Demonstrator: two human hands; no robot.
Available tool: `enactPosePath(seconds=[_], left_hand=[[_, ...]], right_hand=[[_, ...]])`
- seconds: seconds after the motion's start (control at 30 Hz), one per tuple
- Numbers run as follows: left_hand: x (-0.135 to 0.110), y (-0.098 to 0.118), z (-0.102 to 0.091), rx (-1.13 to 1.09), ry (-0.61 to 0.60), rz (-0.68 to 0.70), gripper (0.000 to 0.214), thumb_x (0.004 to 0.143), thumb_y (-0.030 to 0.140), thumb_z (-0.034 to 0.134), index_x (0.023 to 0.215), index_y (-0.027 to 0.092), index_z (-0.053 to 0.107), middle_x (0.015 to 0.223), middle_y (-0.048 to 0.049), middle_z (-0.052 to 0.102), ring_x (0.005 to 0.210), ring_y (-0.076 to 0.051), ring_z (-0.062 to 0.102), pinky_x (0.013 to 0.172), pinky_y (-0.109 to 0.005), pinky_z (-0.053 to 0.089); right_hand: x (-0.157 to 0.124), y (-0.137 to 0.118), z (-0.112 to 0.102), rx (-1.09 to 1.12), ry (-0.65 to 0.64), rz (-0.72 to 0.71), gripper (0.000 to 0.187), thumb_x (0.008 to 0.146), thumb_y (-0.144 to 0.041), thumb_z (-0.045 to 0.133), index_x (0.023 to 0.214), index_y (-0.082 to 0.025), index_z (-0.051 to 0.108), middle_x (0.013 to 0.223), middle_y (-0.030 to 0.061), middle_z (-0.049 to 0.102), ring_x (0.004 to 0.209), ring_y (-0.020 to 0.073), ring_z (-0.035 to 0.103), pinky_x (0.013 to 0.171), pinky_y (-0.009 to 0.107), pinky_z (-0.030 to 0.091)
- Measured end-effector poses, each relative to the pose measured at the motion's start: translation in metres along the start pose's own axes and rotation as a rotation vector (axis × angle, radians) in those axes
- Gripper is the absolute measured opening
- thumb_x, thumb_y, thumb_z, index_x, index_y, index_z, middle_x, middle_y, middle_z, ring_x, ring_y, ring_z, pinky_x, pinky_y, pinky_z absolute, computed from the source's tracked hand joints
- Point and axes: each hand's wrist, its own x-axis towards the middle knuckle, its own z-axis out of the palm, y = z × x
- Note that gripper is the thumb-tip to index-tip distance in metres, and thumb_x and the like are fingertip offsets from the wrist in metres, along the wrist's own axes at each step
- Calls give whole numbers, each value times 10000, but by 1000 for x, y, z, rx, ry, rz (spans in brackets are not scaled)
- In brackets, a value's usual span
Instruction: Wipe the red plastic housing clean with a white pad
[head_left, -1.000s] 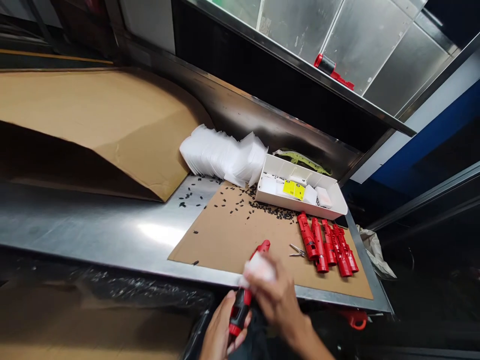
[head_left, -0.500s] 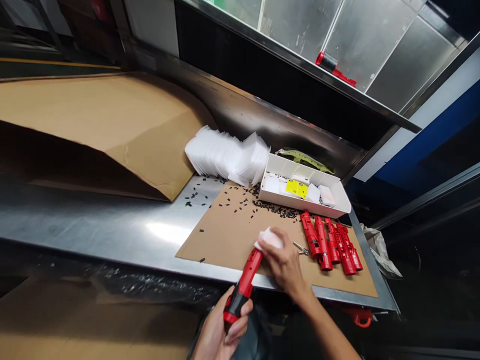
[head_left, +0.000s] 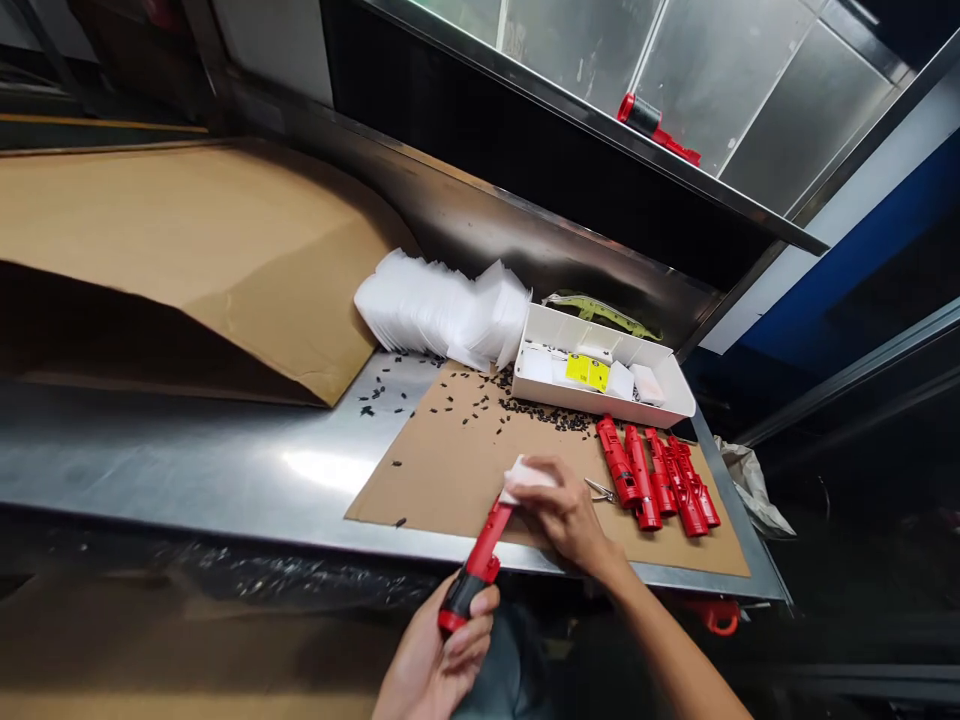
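My left hand is wrapped round the black lower part of a red and black plastic housing, held tilted in front of the table edge. My right hand pinches a white cloth against the housing's upper end, which the cloth covers. Several red plastic housings lie side by side on a cardboard sheet to the right. Small scissors or pliers lie between them and my right hand, partly hidden.
A white tray holds white pads and yellow labels. Small black parts are scattered before it. Stacked white foam sheets stand left of the tray. A large cardboard box occupies the table's left. Another red and black housing rests on the shelf.
Both hands and the housing appear slightly further left and the view has shifted a little. The white cloth stays at the housing's upper end, with my right fingers lying flatter over it.
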Motion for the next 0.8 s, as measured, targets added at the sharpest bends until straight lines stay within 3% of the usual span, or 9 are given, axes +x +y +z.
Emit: enactPosePath(seconds=[0.2, 0.33, 0.47, 0.63, 0.8], left_hand=[[0, 0, -3, -10, -2, -10, 296, 995, 137, 297, 719, 177, 398, 614, 69, 321, 318, 17, 268, 323, -82, 179], [-1, -1, -4, 21, -14, -5, 317, 992, 136, 313, 683, 183, 369, 626, 66, 314, 333, 19, 264, 326, -85, 193], [0, -3, 0, 88, 11, 53, 325, 1005, 139, 264, 720, 168, 419, 608, 60, 361, 322, 15, 256, 322, -82, 176], [-1, -6, 4, 181, 7, 117, 367, 1002, 115, 263, 681, 152, 437, 577, 37, 427, 320, 11, 270, 317, -86, 189], [0, -14, 7, 243, 36, 249, 344, 976, 133, 327, 673, 140, 490, 526, 15, 469, 323, -6, 289, 323, -86, 190]], right_hand=[[2, 2, -9, 6, -129, -99, 256, 964, -273, 518, 1044, -304, 759, 1244, 75, 658, 1074, 181, 664, 877, 305, 555], [3, 5, -11, -54, -57, -22, 282, 976, -278, 492, 1082, -272, 753, 1294, 123, 622, 1146, 234, 618, 929, 400, 527], [-1, 2, -7, -74, -117, -96, 304, 971, -283, 474, 1114, -325, 739, 1286, 64, 650, 1010, 185, 661, 826, 317, 556], [-1, 3, -7, -161, -64, 16, 301, 979, -287, 476, 1127, -290, 738, 1301, 112, 624, 1147, 236, 613, 927, 389, 525], [-10, -10, -2, -149, -124, -1, 305, 930, -269, 546, 1166, -363, 714, 1279, 76, 623, 1086, 202, 641, 852, 316, 548]])
